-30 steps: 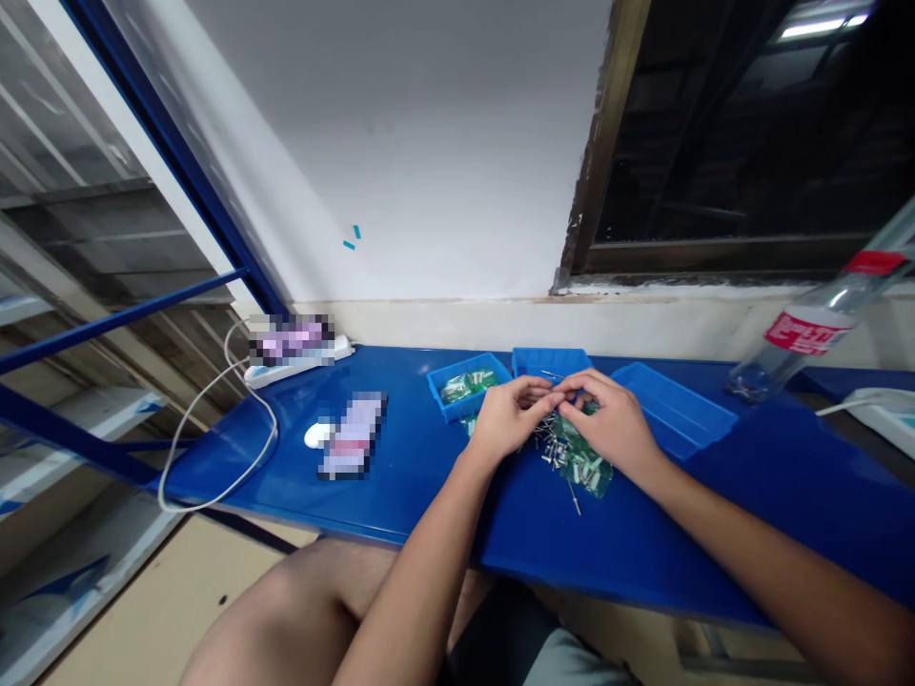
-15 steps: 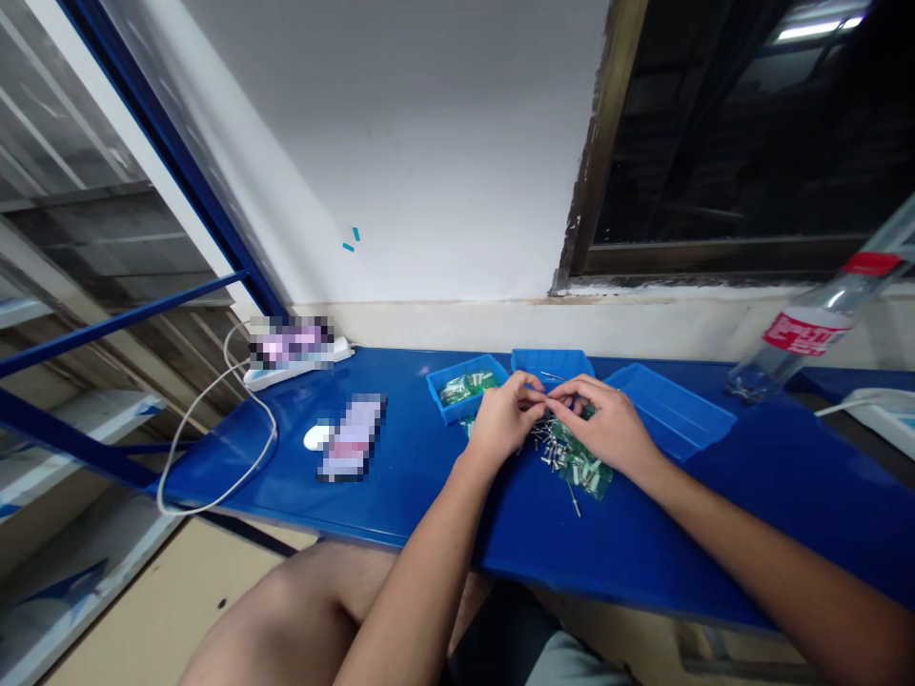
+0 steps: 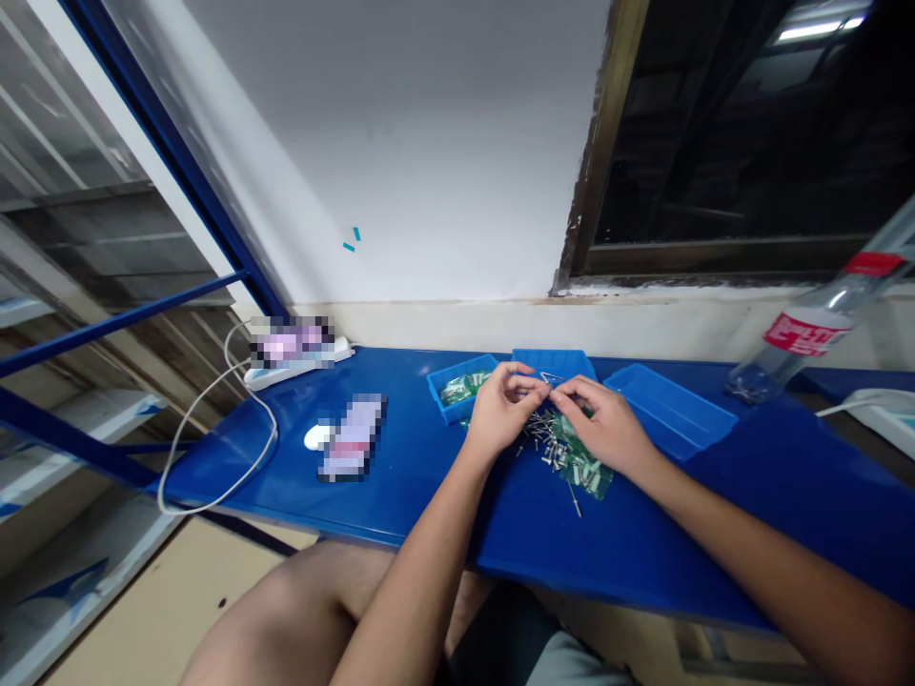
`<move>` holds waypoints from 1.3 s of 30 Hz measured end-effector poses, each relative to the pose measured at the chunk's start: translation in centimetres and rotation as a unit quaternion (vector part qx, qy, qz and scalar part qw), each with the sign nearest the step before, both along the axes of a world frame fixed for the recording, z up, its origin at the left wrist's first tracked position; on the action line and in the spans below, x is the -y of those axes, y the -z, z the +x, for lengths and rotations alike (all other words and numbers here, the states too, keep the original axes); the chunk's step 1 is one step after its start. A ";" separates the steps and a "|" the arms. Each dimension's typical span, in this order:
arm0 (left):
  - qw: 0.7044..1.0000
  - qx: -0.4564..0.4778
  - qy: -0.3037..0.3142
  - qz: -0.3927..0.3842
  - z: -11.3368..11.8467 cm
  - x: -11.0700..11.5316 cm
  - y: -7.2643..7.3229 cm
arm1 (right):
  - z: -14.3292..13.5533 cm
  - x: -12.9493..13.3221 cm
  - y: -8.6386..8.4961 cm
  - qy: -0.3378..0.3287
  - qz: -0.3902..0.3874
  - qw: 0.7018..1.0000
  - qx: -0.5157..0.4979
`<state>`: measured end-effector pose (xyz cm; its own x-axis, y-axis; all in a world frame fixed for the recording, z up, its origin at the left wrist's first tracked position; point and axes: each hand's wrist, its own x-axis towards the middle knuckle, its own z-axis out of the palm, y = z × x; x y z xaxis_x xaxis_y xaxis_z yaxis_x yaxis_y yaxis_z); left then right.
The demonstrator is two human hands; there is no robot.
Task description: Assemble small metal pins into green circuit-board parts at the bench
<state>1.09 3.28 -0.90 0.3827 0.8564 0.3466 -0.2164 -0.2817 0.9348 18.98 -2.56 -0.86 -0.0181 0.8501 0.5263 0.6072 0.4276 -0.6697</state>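
My left hand (image 3: 506, 405) and my right hand (image 3: 599, 419) meet at the fingertips above a pile of metal rivets (image 3: 549, 443). Both are closed in a pinch, and what sits between the fingertips is too small to name. Under my right hand lies a green plastic bag (image 3: 590, 474) with small pieces in it. Beside my left hand stands a blue tray (image 3: 448, 412) holding green packets (image 3: 463, 386). Behind the fingertips is a second blue tray (image 3: 554, 358) with thin metal pins. A third blue tray (image 3: 672, 410) is to the right of my right hand.
A blurred phone-like object (image 3: 353, 438) and a white round item (image 3: 318, 437) lie on the blue table (image 3: 286, 495). At the back left are a power strip (image 3: 300, 367) and a looped white cable. A plastic bottle (image 3: 807, 329) leans at the right.
The fingers of my left hand have shifted slightly, and thin pins now show above the fingertips. More of the rivet pile is visible below my hands.
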 end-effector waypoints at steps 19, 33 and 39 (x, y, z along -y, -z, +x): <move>0.930 -0.280 -0.079 0.223 -0.8 0.5 0.1 | 0.8 -1.1 1.3 0.029 -0.049 0.986 -0.155; 0.880 -0.385 -0.039 0.275 -0.7 0.7 0.6 | 1.8 -2.3 1.6 0.014 -0.177 0.952 -0.250; 0.877 -0.388 -0.036 0.281 -0.7 0.8 0.3 | 2.1 -2.0 1.3 0.010 -0.173 0.947 -0.271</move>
<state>0.42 2.48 -1.15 0.6417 0.6661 0.3802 0.4619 -0.7313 0.5018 21.04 -0.56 -2.15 0.1937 0.9705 0.1434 0.1394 0.1174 -0.9832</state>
